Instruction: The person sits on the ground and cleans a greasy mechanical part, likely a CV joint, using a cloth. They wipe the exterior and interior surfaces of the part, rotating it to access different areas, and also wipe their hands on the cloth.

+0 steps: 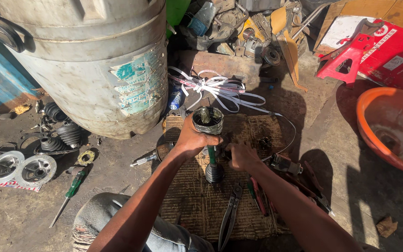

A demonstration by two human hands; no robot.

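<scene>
We grip a greasy joint cup (207,120) upright on its shaft (212,156).

Left hand (193,139) fingers wrap tight around the cup; right hand (242,156) closes on the shaft beside it, above a woven mat (197,200) near pliers (229,215).

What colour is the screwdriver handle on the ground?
Green, seen in the head view: screwdriver.
</scene>
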